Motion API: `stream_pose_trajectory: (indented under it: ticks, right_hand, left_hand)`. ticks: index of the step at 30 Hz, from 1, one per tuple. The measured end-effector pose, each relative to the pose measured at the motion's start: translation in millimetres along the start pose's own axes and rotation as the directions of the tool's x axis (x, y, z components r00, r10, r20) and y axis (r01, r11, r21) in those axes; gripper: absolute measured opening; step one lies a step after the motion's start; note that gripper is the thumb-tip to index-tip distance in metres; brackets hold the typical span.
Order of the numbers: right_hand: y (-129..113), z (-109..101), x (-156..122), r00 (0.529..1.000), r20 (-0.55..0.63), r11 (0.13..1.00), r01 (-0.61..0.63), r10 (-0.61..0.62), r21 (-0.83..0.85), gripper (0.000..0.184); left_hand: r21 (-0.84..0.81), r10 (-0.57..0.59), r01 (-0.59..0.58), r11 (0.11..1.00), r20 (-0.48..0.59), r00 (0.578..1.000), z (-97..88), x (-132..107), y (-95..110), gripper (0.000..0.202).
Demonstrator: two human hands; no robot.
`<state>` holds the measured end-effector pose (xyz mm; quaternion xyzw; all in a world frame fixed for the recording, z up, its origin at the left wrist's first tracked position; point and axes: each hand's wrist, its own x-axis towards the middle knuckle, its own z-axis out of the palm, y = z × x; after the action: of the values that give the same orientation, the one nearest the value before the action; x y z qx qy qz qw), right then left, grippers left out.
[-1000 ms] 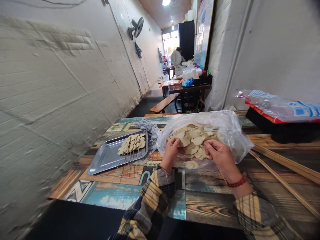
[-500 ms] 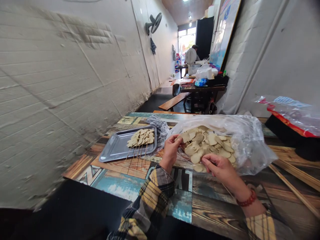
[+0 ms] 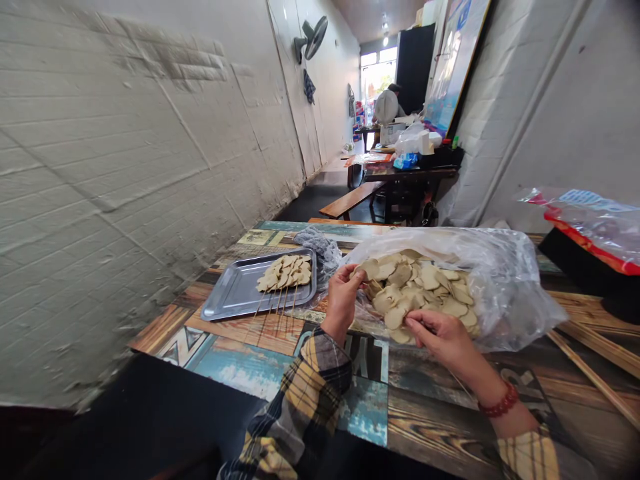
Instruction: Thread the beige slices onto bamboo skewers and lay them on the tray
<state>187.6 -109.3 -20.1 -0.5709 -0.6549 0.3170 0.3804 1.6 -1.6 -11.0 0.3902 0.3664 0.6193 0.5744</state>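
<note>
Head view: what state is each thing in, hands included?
Left hand, pinching a slice at the bag mouth.
Right hand, fingertips on slices; grip unclear.
Bag, open, lying on the table.
Slices, loose, piled in the bag.
Tray, flat on table, part filled.
Skewers, loaded, lying in the tray, sticks over its near rim.
Sticks, bare, lying at the right.
Fan, wall-mounted; running or not unclear.

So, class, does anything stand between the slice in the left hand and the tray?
Nothing visible does. The left hand holds the slice just right of the tray, with only a strip of table between. The crumpled bag lies by the tray's far corner, off that line.
</note>
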Motion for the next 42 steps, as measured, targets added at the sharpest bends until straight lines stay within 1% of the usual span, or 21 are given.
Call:
stream_pose_trajectory:
  ticks: [7,14,18,23,25,29,34,38,42]
  right_hand:
    - [-1,-1,0,1.000,-0.021,1.000,0.019,-0.020,-0.015,0.032]
    - [1,2,1,0.999,-0.035,0.999,0.029,-0.030,-0.023,0.034]
    - [4,2,2,0.999,-0.034,0.999,0.037,-0.038,-0.032,0.033]
    - [9,3,4,0.998,-0.037,0.998,0.050,-0.052,-0.040,0.034]
    - [9,3,4,0.998,-0.041,0.998,0.047,-0.048,-0.040,0.034]
    - [4,2,3,0.997,-0.052,0.997,0.051,-0.054,-0.052,0.036]
    - [-1,1,2,0.996,-0.063,0.997,0.057,-0.061,-0.059,0.035]
    - [-1,0,1,0.996,-0.075,0.997,0.052,-0.056,-0.053,0.034]
    - [0,1,1,0.994,-0.081,0.996,0.067,-0.072,-0.063,0.033]
  left_hand:
    - [0.048,0.025,-0.026,0.999,0.023,0.999,1.1,-2,2,0.029]
    - [0.176,0.048,-0.053,0.983,0.031,0.998,3.8,-4,4,0.021]
    - [0.192,0.066,-0.077,0.978,0.063,0.996,4.6,-6,4,0.017]
    - [0.218,0.042,-0.062,0.974,0.096,0.994,5.9,-9,1,0.017]
    - [0.200,0.014,-0.034,0.979,0.101,0.995,5.4,-8,-1,0.020]
    - [0.084,-0.064,0.056,0.995,0.087,0.994,1.9,-5,-3,0.027]
    - [-0.002,-0.147,0.148,0.989,0.090,0.985,-0.2,-2,-3,0.037]
    - [-0.065,-0.185,0.191,0.980,0.087,0.979,1.8,-4,0,0.040]
    - [-0.089,-0.193,0.200,0.976,0.075,0.978,3.0,-5,1,0.042]
